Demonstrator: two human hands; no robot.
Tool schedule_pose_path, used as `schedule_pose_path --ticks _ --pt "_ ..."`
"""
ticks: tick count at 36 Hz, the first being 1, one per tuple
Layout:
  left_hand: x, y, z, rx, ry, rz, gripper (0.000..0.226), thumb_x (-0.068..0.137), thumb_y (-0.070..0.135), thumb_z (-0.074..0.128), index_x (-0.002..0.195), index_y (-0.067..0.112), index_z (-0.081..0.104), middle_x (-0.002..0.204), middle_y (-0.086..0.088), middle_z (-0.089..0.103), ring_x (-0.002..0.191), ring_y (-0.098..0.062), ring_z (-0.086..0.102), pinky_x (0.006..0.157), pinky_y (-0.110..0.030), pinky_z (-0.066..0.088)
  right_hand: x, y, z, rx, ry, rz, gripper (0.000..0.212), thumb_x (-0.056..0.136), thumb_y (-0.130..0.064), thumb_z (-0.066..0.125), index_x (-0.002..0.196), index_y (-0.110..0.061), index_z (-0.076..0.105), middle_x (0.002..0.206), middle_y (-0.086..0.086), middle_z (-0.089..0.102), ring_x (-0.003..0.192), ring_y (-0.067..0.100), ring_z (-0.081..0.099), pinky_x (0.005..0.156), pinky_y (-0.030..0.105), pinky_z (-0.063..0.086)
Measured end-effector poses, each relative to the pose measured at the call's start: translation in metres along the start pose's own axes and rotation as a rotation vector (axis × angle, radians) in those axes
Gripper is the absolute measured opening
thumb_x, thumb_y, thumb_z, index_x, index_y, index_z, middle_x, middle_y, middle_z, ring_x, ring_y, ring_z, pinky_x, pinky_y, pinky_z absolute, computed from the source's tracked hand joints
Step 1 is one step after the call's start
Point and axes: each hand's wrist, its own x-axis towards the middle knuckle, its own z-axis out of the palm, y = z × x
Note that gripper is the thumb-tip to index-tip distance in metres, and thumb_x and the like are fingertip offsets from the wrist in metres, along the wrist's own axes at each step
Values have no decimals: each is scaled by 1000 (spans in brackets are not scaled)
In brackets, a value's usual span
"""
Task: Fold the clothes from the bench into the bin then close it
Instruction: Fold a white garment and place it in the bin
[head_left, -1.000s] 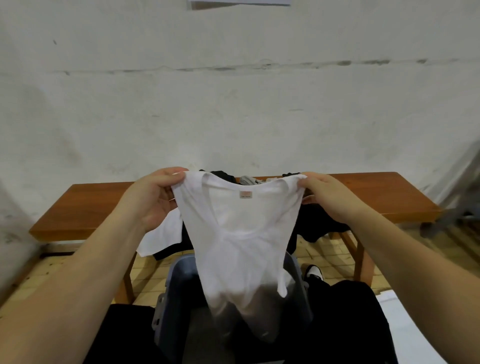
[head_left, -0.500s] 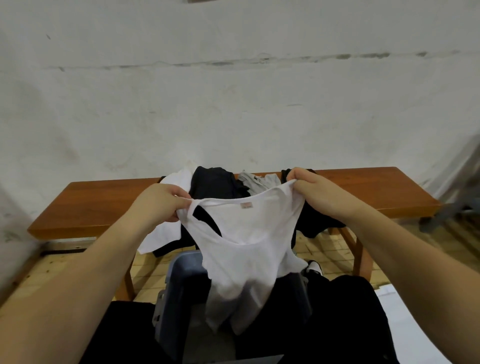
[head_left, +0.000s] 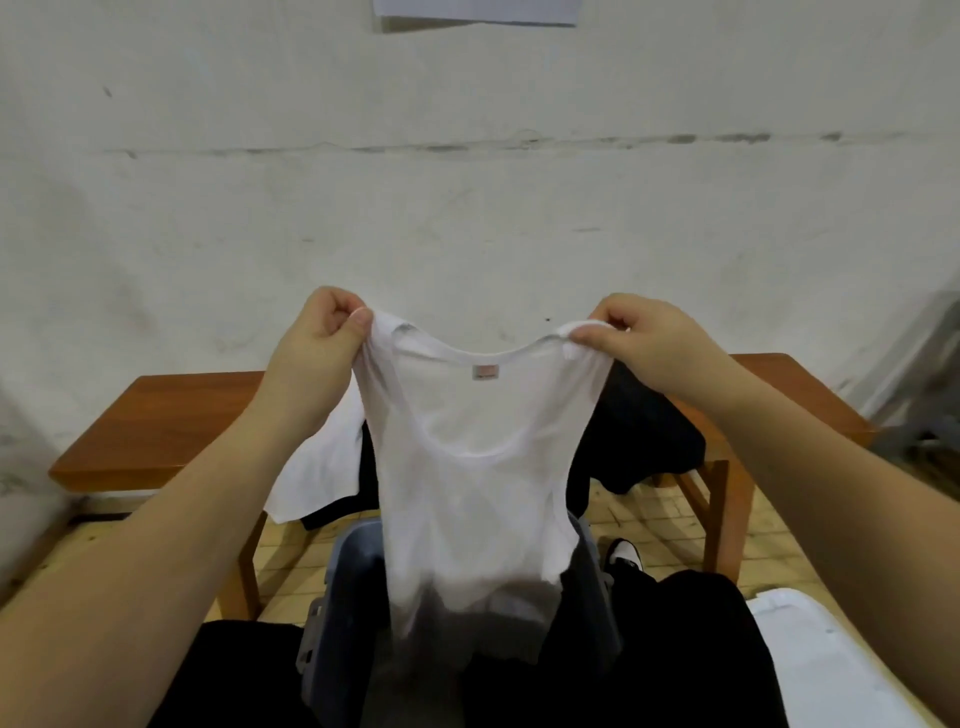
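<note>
white tank top (head_left: 467, 467), sheer, hanging, pink neck label (head_left: 485, 372)

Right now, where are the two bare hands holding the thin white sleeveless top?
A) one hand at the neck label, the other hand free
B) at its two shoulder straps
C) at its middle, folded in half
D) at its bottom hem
B: the left hand and the right hand each pinch one shoulder strap of the thin white sleeveless top, which hangs open above the grey plastic bin.

We see both forearms (head_left: 171, 551) bare, with no sleeves reaching them. Black trousers (head_left: 691, 649) cover the legs. One foot wears a black-and-white shoe (head_left: 623, 553).
</note>
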Motion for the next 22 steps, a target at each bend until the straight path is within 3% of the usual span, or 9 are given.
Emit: schedule_pose_path --ticks 2,6,10,12,15,17,19,20,22 --pt "4 15 5 -45 -36 -7 11 90 37 51 79 40 54 75 10 52 67 -13 45 66 -33 38 3 -16 -3 171 48 16 33 95 -38 60 70 -18 57 68 -5 54 59 2 46 56 12 35" --pt "7 49 24 -127 -116 53 5 96 28 55 99 30 58 84 9 55 74 -11 50 66 -26 39 18 -56 -4 326 102 -7 31 93 -39 61 79 -12 65 69 -9 55 65 4 48 61 20 37" --pt "7 76 37 -12 -271 121 31 94 39 62 123 31 60 103 11 61 86 4 65 76 -13 47 33 -90 -2 345 115 -80 30 92 -42 62 72 -20 61 68 -9 53 63 5 46 59 22 36" --pt "7 83 40 104 -310 127 28 88 40 69 109 22 68 91 8 63 82 -8 63 74 -26 47 36 -99 1 380 105 -92 30 93 -41 63 74 -18 63 69 -7 55 62 4 47 55 18 36" --pt "10 87 42 132 -260 111 25 90 31 68 86 6 66 73 -2 60 67 -17 56 63 -30 40 37 -100 8 453 111 -110 20 94 -36 62 80 -22 62 73 -10 57 65 1 49 58 15 39" --pt "10 89 39 22 -245 99 15 92 26 67 94 13 74 87 -1 75 80 -17 70 75 -33 52 32 -88 20 558 166 -85 11 94 -33 64 87 -26 58 81 -9 58 71 3 53 66 18 44" --pt "13 88 36 -27 -189 84 19 92 27 66 98 10 74 98 -12 74 89 -23 71 85 -41 54 22 -65 44 653 188 -33 19 90 -31 69 90 -27 51 82 -4 54 70 8 50 68 23 44" --pt "14 87 34 -30 -162 75 22 91 28 66 98 8 73 98 -16 73 87 -23 70 83 -42 53 14 -54 59 635 140 9 24 87 -32 73 92 -26 50 84 -4 53 70 8 50 69 24 43" --pt "17 86 32 -38 -135 64 22 91 28 66 95 6 72 89 -12 73 79 -18 66 77 -35 49 -8 -32 88 506 -117 121 35 83 -34 78 103 -27 50 92 -6 58 75 5 55 72 20 46"
